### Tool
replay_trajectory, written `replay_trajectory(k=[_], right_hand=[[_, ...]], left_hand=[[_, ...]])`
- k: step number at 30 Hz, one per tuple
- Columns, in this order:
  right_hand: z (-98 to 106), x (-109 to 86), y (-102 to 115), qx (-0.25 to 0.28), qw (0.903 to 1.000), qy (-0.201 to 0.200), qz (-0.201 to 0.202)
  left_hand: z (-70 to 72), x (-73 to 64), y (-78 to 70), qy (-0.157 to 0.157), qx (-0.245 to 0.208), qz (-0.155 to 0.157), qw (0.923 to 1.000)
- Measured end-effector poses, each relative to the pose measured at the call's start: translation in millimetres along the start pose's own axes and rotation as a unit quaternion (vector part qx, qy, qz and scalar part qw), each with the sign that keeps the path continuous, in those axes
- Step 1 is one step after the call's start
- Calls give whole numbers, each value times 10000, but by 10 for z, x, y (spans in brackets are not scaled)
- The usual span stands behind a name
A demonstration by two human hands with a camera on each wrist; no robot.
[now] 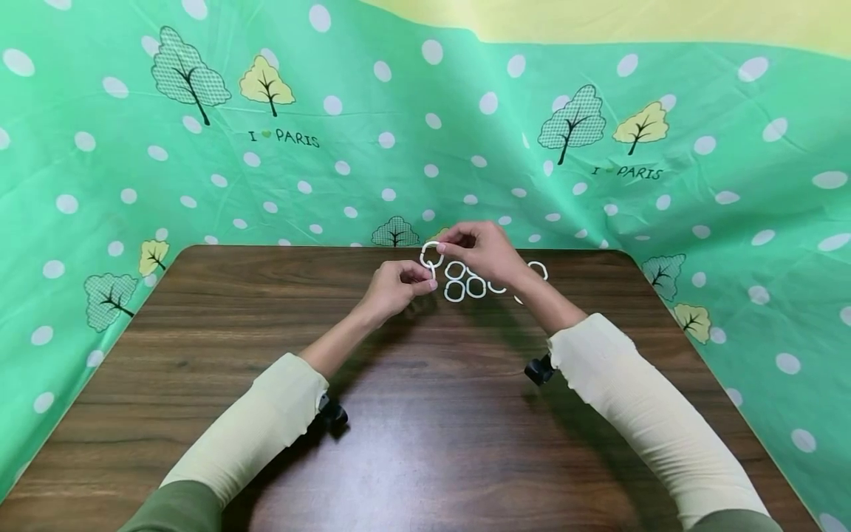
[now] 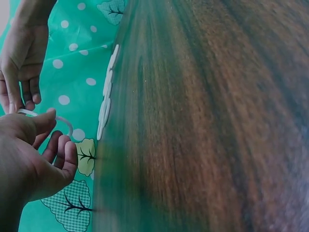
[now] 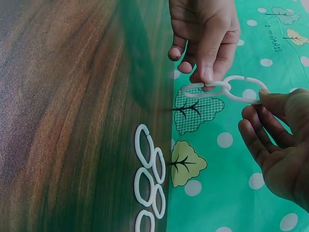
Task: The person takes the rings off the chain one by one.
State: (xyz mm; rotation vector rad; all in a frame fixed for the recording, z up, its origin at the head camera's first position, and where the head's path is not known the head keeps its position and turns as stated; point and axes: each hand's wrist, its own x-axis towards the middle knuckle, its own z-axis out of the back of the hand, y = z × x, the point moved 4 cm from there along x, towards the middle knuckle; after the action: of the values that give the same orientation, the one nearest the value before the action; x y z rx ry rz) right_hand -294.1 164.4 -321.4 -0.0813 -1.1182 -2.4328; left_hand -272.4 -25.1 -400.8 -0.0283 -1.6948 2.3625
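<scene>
Two white plastic chain links are hooked through each other in the air above the table's far edge. My left hand (image 1: 392, 290) pinches the lower link (image 3: 205, 95) between thumb and fingertips. The other link (image 3: 239, 99) is pinched by my right hand (image 1: 488, 253), which stands higher and to the right. A small gap shows in the upper rim of that link in the right wrist view. On the table just below lie several loose white links (image 3: 137, 145), close together; in the head view my right hand and forearm cover part of them.
The brown wood-grain table (image 1: 412, 414) ends at its far edge just beneath my hands. Behind it hangs a green dotted cloth (image 1: 372, 96) printed with trees. A small black device (image 1: 540, 369) sits at the right wrist, another (image 1: 335, 415) at the left.
</scene>
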Motion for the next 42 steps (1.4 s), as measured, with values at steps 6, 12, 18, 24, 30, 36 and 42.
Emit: replay_trajectory(k=[6, 12, 18, 24, 30, 36, 42], right_hand=[[-7, -15, 22, -9, 10000, 6, -44], [-21, -34, 43, -86, 10000, -8, -29], [-44, -60, 73, -112, 9999, 46, 27], [-76, -68, 79, -147, 9998, 109, 29], [-121, -62, 97, -109, 9998, 124, 77], [-167, -47, 105, -184, 9997, 90, 157], [-183, -36, 114, -183, 9997, 72, 125]], left_hand=[[16, -33, -19, -2, -33, -142, 9999], [31, -54, -27, -111, -82, -146, 9998], [43, -69, -30, -189, 9, -109, 9998], [56, -46, -25, -272, 140, -87, 9995], [67, -31, -20, -305, 320, -104, 9990], [68, -30, -7, -253, 450, -50, 9987], [75, -30, -8, -280, 663, 7, 9974]])
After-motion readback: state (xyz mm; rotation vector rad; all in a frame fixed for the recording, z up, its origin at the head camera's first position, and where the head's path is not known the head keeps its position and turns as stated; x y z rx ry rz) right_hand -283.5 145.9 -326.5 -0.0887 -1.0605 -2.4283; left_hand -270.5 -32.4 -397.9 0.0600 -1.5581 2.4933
